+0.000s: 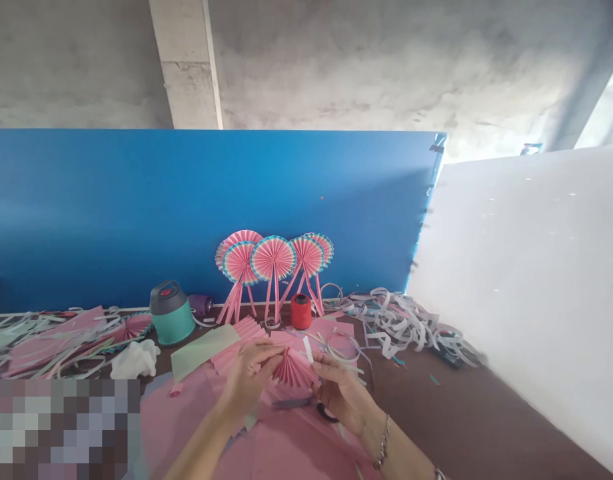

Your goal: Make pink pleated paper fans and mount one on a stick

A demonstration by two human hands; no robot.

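Observation:
Between my two hands is a pleated pink paper fan [292,371], its folds spreading downward from a gathered top. My left hand [251,375] pinches the fan's upper left side with thumb and fingers. At the fan's right edge, my right hand [339,387] has its fingers closed on the paper, and a small white strip [308,349] sticks up by its fingertips. Scissors [327,413] with dark handles lie under the hands on pink paper sheets [291,447].
Finished pink rosettes [273,259] lean on the blue wall [136,207]. In front stand a red thread spool [301,312] and a teal container [172,317]. White strips [399,320] are heaped at right; crumpled white tissue [135,360] and a pale green sheet [204,352] lie left.

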